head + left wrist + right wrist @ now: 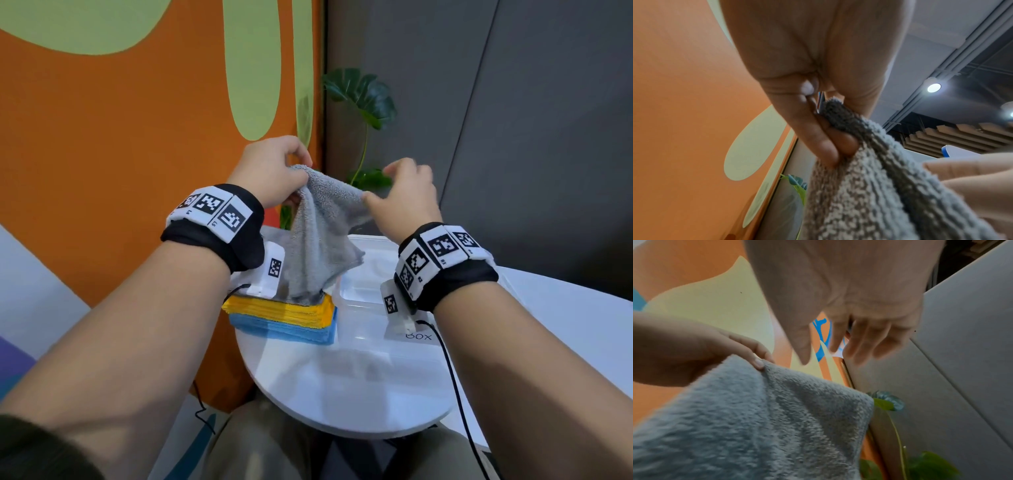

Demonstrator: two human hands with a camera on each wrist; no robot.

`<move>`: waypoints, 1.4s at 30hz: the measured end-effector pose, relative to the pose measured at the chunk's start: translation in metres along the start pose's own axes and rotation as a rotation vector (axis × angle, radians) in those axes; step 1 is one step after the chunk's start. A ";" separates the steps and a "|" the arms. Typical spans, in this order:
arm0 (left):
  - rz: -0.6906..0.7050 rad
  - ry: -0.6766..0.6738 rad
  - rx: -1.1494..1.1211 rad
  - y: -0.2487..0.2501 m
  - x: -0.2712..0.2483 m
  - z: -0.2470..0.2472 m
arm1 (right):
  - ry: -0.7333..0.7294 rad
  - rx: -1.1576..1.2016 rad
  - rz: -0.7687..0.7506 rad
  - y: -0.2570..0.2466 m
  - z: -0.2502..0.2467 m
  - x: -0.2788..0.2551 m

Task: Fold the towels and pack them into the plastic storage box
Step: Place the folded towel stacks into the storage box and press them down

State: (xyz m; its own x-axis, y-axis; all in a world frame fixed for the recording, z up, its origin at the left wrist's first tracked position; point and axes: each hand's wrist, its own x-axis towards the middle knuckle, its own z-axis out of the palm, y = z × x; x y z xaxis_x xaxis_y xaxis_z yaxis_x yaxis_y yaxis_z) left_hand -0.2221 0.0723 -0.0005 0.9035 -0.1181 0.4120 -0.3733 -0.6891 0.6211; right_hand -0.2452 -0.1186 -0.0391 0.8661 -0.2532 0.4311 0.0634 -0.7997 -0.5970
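Note:
A grey towel (322,236) hangs unfolded in the air, its lower end resting on a stack of folded yellow and blue towels (284,313). My left hand (301,171) pinches the towel's top corner between thumb and fingers, seen close up in the left wrist view (830,129). My right hand (394,192) is at the towel's right upper edge with its fingers spread and loose; in the right wrist view this hand (824,352) hovers just above the towel (766,418) and grips nothing. The clear plastic storage box (363,301) stands right of the stack.
Stack and box sit on a small round white table (342,387) at my knees. An orange and green wall is on the left, a grey panel on the right, and a leafy plant (366,102) stands behind the table. A black cable (452,370) runs from my right wrist.

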 end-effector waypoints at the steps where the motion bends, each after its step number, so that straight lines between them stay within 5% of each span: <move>1: -0.017 -0.003 -0.019 0.001 0.000 0.001 | -0.087 0.028 -0.069 -0.004 0.002 -0.003; 4: -0.069 -0.029 -0.084 0.003 -0.002 0.002 | -0.374 0.148 -0.165 -0.014 0.010 -0.015; 8: -0.079 -0.034 -0.113 0.006 -0.002 0.002 | -0.503 0.156 -0.154 -0.022 0.024 -0.026; 14: -0.100 0.040 -0.162 0.009 0.004 -0.004 | -0.403 -0.048 -0.184 -0.022 0.033 -0.029; 21: -0.245 0.177 -0.278 -0.006 0.007 -0.010 | -0.192 0.114 -0.138 -0.017 0.011 -0.014; 24: -0.247 0.107 -0.261 -0.003 0.001 -0.005 | -0.136 0.232 -0.033 -0.016 0.012 -0.005; 27: -0.080 -0.152 0.001 0.005 -0.009 -0.001 | -0.082 0.376 0.073 -0.015 0.013 -0.001; 30: -0.026 -0.386 -0.059 0.012 -0.019 0.006 | -0.079 0.459 0.102 -0.018 0.014 0.000; 42: -0.083 -0.260 -0.177 0.007 -0.012 0.013 | -0.307 0.840 0.131 -0.026 0.013 -0.002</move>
State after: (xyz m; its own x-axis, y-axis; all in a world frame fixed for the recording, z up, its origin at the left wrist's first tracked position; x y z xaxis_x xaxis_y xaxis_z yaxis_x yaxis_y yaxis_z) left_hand -0.2333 0.0594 -0.0095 0.9473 -0.2615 0.1850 -0.3064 -0.5713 0.7614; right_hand -0.2418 -0.0906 -0.0331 0.9785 -0.0614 0.1971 0.1918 -0.0828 -0.9779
